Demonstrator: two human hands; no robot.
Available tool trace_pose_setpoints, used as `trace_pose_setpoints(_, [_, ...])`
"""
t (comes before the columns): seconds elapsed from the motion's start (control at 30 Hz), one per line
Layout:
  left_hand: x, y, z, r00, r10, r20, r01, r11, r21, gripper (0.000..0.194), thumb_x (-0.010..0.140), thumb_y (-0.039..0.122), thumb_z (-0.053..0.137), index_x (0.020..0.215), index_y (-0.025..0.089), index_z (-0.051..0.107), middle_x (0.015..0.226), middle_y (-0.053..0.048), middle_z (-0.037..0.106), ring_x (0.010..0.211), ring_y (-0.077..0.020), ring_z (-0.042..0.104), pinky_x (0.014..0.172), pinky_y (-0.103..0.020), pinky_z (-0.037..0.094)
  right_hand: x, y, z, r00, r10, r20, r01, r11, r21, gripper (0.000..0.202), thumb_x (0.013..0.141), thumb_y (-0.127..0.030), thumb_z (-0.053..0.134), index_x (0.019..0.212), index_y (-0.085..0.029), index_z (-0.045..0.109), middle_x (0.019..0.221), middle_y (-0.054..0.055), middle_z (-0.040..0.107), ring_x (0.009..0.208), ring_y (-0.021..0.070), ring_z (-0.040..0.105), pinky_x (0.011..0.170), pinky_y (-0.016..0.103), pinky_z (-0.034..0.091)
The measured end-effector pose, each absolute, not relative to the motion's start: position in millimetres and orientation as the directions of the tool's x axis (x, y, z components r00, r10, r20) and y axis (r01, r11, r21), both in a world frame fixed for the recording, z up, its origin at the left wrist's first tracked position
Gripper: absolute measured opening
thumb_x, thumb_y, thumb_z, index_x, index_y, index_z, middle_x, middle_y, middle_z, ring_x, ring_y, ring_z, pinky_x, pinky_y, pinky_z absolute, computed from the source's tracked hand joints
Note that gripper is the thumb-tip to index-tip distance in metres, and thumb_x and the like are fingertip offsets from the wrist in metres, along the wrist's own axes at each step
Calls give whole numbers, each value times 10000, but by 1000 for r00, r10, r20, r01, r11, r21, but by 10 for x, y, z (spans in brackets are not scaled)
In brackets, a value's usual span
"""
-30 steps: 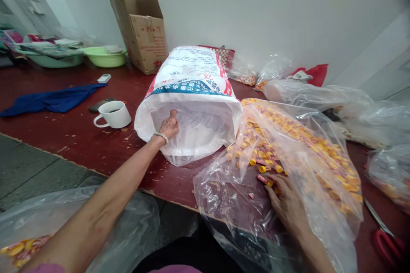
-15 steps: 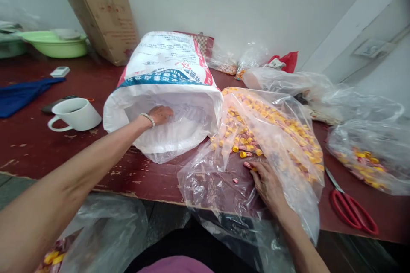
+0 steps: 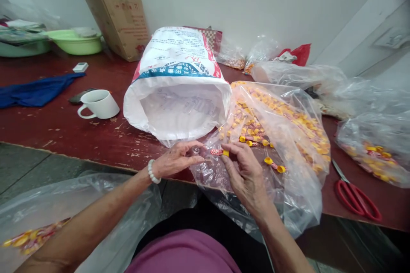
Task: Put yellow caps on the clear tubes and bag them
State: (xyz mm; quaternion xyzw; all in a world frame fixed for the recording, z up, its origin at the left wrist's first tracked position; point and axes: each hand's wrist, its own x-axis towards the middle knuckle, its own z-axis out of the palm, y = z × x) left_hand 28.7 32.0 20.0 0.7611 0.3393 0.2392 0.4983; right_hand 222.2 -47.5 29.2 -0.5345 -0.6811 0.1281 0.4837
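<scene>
My left hand [image 3: 179, 158] pinches a small clear plastic piece [image 3: 196, 150] between thumb and fingers, in front of the woven sack. Facing it, my right hand [image 3: 245, 170] is closed on a small red-and-white patterned tube with a yellow end [image 3: 217, 152]. The tube points at the clear piece; whether they touch I cannot tell. Under my right hand spreads an open clear plastic bag [image 3: 288, 136] full of similar yellow-ended pieces [image 3: 253, 126]. A loose pair [image 3: 274, 165] lies nearer its mouth. The white sack [image 3: 179, 57] lies with its mouth toward me, translucent contents inside.
A white mug [image 3: 101, 104] stands left of the sack, near a blue cloth [image 3: 41, 90]. Red-handled scissors [image 3: 357, 198] lie right, below another bag of pieces [image 3: 378, 153]. A cardboard box [image 3: 123, 21] and green basin [image 3: 77, 43] stand behind. A plastic bag [image 3: 105, 196] hangs below the table's left edge.
My left hand has come out of the sack with a clear piece. My right hand has lifted a yellow-ended tube from the bag and moved left to meet it. The view has shifted slightly left.
</scene>
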Motion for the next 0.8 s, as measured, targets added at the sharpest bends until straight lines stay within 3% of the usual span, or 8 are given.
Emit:
trace_pose_setpoints(0.23, [299,108,164,699,715,29,239,-271,932,370,775,374,605,1077,164,645,870,-23,638,747,-149,541,685,-226,426,2245,-569,324,27,876,482,653,349,-672,201,860,-234,521,1059,-207,540,913,41,615,775,141,587,703,281,496])
trace_pose_setpoints(0.37, [365,24,162,727,685,40,162,-228,960,383,768,369,614,1076,143,634,868,-26,622,770,-156,521,697,-243,427,2197,-613,389,-234,858,457,651,487,-582,196,884,-189,486,1065,-219,555,996,56,634,926,166,588,832,330,480])
trace_pose_setpoints(0.43, [405,-17,165,718,695,44,114,-180,977,373,773,360,613,1071,137,625,868,-29,606,762,-147,502,682,-241,421,2154,-636,368,-321,836,445,649,536,-540,278,886,-208,493,1163,-223,510,1177,92,574,1111,200,522,946,391,431])
trace_pose_setpoints(0.5, [442,-55,168,703,711,22,54,-83,995,307,788,333,600,1024,138,623,848,-23,583,731,-128,485,644,-224,403,2111,-656,283,-311,831,461,657,538,-528,495,824,-305,603,1268,-200,411,1328,143,443,1238,244,419,1003,433,392])
trace_pose_setpoints(0.6, [497,-106,150,712,702,-17,-80,105,991,189,787,278,607,909,134,621,807,-8,560,697,-107,481,625,-208,388,2061,-666,85,-243,820,517,677,526,-515,778,664,-348,750,1297,-169,335,1303,165,427,1224,277,410,996,442,397])
trace_pose_setpoints(0.7, [560,-152,84,705,708,-47,-180,243,953,194,753,264,651,879,118,636,814,-23,587,734,-121,521,687,-224,409,2050,-649,-50,-174,826,536,740,468,-482,647,628,-231,735,1193,-187,422,1135,112,542,1075,259,503,926,428,430])
trace_pose_setpoints(0.8, [611,-191,0,685,721,-104,-205,328,922,266,748,304,659,940,120,645,830,-46,615,747,-142,552,690,-241,425,2080,-642,-24,-196,878,437,793,404,-456,578,596,-273,755,1106,-195,493,1072,96,585,994,269,529,859,440,447])
